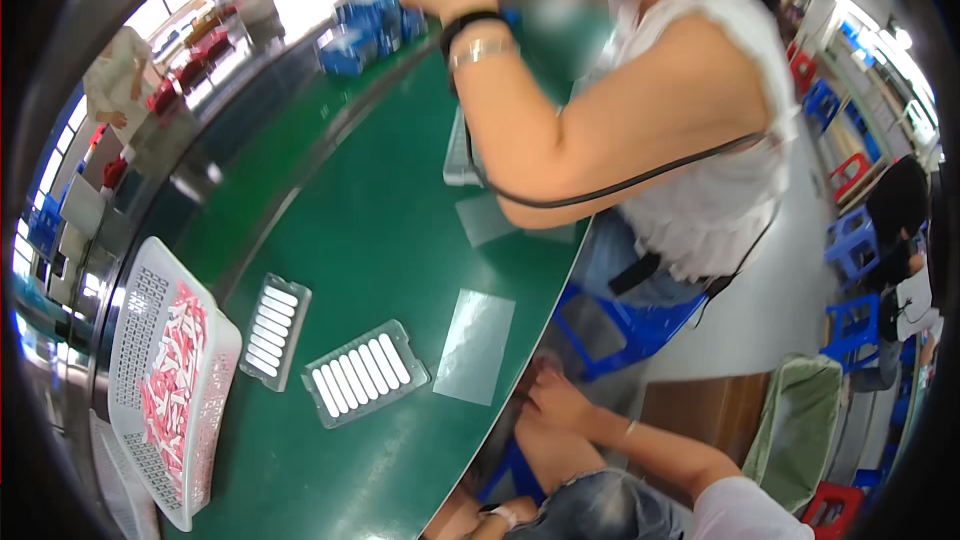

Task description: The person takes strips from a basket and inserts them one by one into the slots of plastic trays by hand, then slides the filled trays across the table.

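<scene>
My right hand (560, 402) rests on my bare knee beside the table's edge, its fingers loosely extended and nothing visible in them. At the lower edge my left hand (496, 520), with a watch at the wrist, lies low by my lap; its fingers are mostly hidden. On the green table (370, 210), nearest to my hands, is a clear flat sheet (475, 345). Left of it sits a clear plastic tray (366, 373) with several white rounded sticks in a row. A second such tray (275, 332) lies farther left, turned at an angle.
A white perforated basket (222, 380) of small pink-and-white pieces stands at the left. Ahead, a co-worker in a white blouse (690, 140) reaches across the table. Blue boxes (365, 30) stand at the back; a blue stool (625, 330) and green-lined bin (795, 425) are right.
</scene>
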Action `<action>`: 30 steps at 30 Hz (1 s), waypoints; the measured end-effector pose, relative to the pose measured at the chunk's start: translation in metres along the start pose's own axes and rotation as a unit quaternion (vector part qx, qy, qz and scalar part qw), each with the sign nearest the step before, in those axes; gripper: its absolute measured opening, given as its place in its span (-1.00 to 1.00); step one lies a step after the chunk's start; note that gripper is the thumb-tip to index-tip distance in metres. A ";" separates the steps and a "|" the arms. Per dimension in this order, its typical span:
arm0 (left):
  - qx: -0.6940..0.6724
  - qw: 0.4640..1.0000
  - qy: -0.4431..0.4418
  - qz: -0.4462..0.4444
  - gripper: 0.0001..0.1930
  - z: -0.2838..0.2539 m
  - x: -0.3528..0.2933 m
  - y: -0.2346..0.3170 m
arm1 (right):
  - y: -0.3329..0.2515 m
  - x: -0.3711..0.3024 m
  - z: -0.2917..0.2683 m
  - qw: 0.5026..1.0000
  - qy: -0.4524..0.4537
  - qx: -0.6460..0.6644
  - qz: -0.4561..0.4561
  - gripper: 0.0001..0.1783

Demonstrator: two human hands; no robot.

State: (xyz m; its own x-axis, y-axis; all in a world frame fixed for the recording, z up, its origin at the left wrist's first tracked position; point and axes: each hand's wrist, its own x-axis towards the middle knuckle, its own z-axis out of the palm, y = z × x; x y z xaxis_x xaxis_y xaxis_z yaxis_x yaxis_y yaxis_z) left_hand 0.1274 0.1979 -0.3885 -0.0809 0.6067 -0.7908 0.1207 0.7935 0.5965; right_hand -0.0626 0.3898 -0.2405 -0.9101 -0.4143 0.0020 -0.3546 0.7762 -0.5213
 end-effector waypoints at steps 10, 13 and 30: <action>0.066 0.994 0.081 -0.015 -0.65 0.045 0.004 0.107 | 0.070 -0.024 0.066 0.991 -0.089 0.065 0.073 -0.72; 0.026 0.974 0.084 -0.207 -0.67 0.053 0.019 0.127 | 0.073 -0.071 0.048 0.982 0.000 0.171 0.082 -0.87; -0.074 0.861 0.452 -0.224 -0.50 -0.203 0.027 -0.006 | 0.248 -0.153 0.087 0.923 -0.121 0.261 0.255 -0.66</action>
State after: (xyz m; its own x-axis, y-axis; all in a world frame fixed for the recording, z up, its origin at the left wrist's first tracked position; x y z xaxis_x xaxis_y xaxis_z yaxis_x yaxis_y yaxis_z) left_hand -0.0767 0.2193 -0.3856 -0.8306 -0.0252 -0.5563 -0.2440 0.9144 0.3230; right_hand 0.0073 0.6045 -0.4447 -0.8330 -0.2023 -0.5150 0.3154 0.5912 -0.7423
